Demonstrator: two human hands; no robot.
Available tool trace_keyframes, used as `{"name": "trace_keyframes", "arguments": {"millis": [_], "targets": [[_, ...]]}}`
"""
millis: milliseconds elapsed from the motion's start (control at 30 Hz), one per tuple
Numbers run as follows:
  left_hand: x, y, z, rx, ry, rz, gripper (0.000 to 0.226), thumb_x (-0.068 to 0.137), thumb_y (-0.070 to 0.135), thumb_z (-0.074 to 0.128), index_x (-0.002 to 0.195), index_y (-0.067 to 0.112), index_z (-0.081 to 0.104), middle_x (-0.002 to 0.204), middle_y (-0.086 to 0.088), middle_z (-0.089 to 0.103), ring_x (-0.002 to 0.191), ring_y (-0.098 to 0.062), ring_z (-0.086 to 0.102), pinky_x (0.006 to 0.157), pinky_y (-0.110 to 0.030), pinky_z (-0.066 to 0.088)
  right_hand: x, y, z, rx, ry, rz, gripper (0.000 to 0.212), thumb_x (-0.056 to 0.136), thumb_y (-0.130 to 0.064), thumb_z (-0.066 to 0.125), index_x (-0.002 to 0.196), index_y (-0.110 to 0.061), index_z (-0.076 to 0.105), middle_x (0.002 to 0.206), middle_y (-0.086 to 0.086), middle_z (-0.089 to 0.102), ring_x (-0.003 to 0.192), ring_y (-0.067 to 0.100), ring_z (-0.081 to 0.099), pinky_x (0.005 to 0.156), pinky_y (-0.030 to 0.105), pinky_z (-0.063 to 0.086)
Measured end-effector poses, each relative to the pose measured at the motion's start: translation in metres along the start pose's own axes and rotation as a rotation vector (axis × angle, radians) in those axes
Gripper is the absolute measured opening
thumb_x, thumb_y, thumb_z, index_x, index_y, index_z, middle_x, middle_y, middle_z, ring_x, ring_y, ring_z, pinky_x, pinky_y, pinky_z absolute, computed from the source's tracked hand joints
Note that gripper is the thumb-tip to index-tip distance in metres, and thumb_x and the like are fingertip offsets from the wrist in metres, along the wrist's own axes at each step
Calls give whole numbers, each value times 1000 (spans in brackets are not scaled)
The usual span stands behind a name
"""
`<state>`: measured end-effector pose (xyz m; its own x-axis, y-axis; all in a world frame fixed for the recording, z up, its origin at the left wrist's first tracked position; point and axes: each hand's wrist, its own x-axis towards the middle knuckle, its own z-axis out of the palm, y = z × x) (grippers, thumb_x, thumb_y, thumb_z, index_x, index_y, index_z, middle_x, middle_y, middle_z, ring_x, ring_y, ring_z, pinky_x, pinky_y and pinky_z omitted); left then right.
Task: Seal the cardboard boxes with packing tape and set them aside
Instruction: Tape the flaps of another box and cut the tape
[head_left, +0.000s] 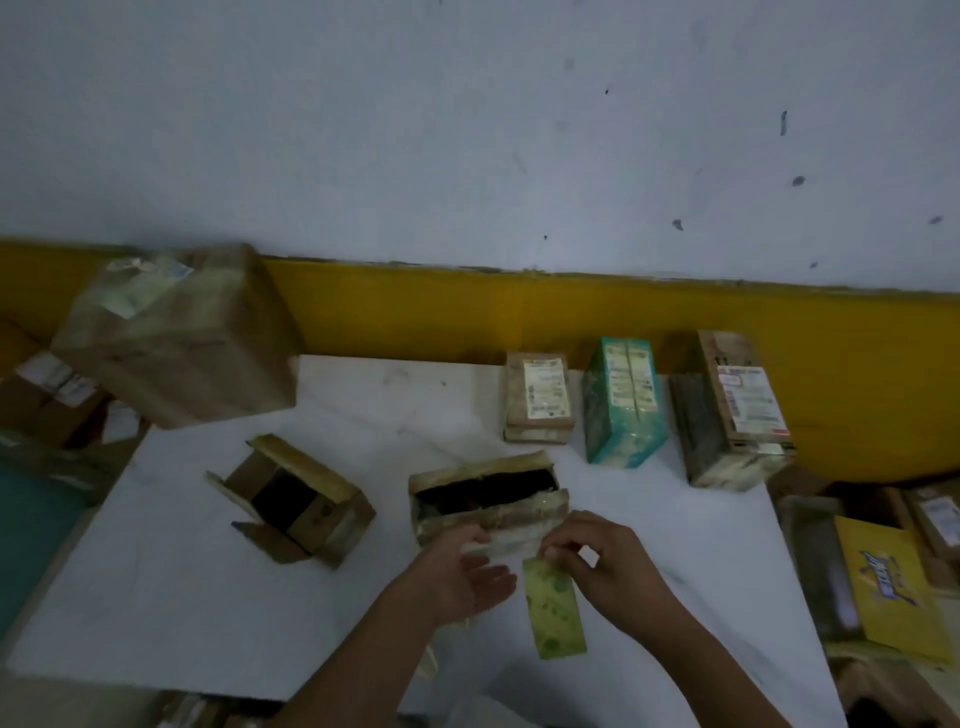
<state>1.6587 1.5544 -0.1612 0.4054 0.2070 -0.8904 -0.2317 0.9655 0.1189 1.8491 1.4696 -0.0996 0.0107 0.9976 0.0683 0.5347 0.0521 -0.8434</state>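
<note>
- On the white table (363, 597), an open cardboard box (493, 514) sits at centre.
- Right hand (608, 561) pinches a yellowish tape strip (553, 613) (its end dangling loose).
- Left hand (462, 571), fingers relaxed, rests at the box's near side.

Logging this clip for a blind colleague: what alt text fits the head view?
The right hand pinches a greenish tape strip at the near side of an open cardboard box on a white table; the left hand touches that box. Another open box lies left, closed boxes stand behind.
</note>
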Motion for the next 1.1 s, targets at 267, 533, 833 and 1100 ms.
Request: {"name": "trace_keyframes", "arguments": {"millis": [267,533,833,1100], "targets": [[14,39,19,-210,93,44,45,96,19,57,136,0,44,120,-28,57,91,-43,62,53,-52,58,14,-2,2,57,-72,33,38,83,-1,71,74,-38,68,79,-21,68,76,5,63,71,10,44],[27,-9,1,-214,58,259,19,94,-2,54,112,-5,60,81,-18,72,68,-25,70,51,-30,59,20,4,10,109,-161,94,35,85,-1,69,73,-34,68,78,-19,69,77,4,64,74,14,47],[40,-25,-13,-86,87,259,15,94,18,60,103,6,63,78,-6,75,78,-21,69,67,-32,60,76,-4,2,185,-207,206,27,89,-5,66,72,-26,67,72,-18,66,71,-5,58,69,8,42],[43,-24,-15,-79,78,256,18,96,20,59,106,6,63,86,-7,76,88,-23,68,72,-34,56,124,2,2,-7,-683,356,14,90,-17,64,78,-21,71,78,-11,68,75,-1,60,75,16,45]]}}
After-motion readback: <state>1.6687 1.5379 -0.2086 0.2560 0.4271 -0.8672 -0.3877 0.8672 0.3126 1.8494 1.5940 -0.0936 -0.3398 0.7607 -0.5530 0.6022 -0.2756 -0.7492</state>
